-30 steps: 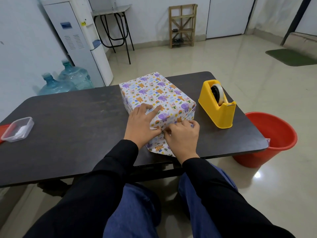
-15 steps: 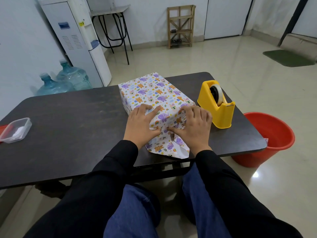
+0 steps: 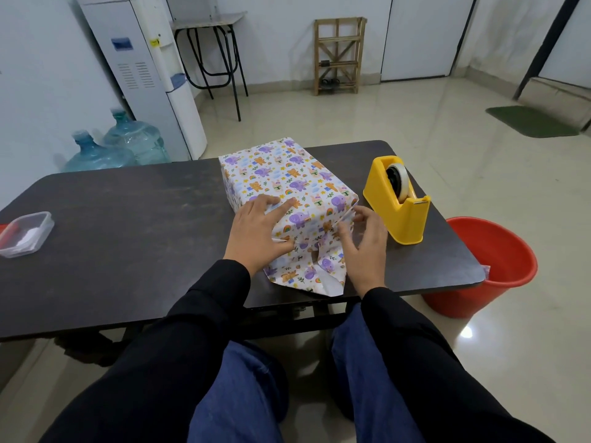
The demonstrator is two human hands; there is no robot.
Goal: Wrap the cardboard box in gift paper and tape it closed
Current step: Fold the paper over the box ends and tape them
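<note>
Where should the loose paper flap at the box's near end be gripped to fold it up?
Probably its narrow near edge, pinched from the person's side: the flap lies flat on the table, tapering toward the table edge, and the right hand is nearest.

Long black sleeves reach both wrists; trousers are blue denim.

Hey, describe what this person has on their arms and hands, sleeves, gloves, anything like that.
Both arms wear long black sleeves, the left sleeve and right sleeve reaching the wrists. The left hand and right hand are bare: no gloves or rings show.
</note>
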